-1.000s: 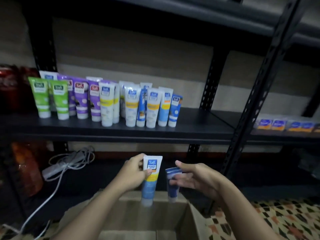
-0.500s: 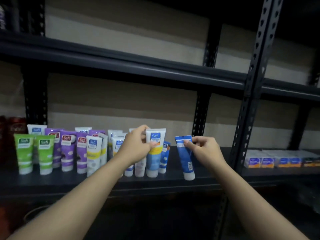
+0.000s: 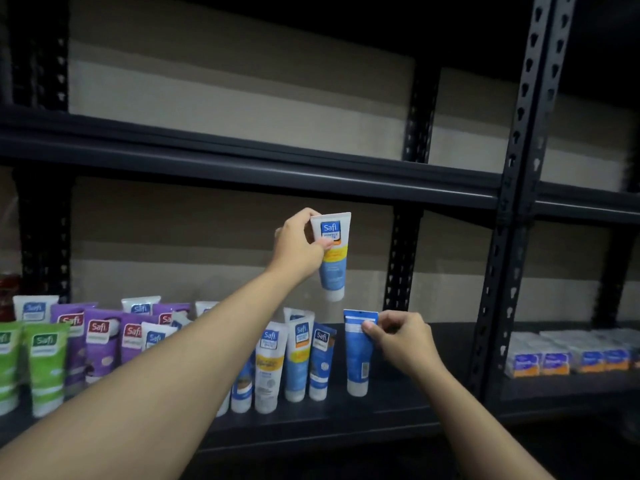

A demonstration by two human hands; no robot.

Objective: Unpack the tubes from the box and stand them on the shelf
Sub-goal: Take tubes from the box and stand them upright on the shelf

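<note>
The dark metal shelf (image 3: pixel 398 405) is carrying a crowded row of Safi tubes, all standing cap-down. Green tubes (image 3: pixel 46 362) are at the far left, purple tubes (image 3: pixel 100 344) are next to them, and white-and-blue tubes (image 3: pixel 270 365) with yellow bands are toward the middle. The person's left forearm is hiding part of that row. In the neighbouring bay, beyond the perforated upright (image 3: pixel 519 209), small blue-and-orange packs (image 3: pixel 554 362) are sitting in a line.

The left hand (image 3: pixel 298 249) is gripping a white, yellow and blue tube (image 3: pixel 333 261) by its upper part, with the thumb lying across the front label. It is holding the tube cap-down and slightly tilted in the air above the row, clear of the shelf.

The right hand (image 3: pixel 405 341) is pinching the flat crimped top of a darker blue tube (image 3: pixel 356 358). This tube is showing its back with a barcode and is resting on its white cap at the right end of the row.
</note>
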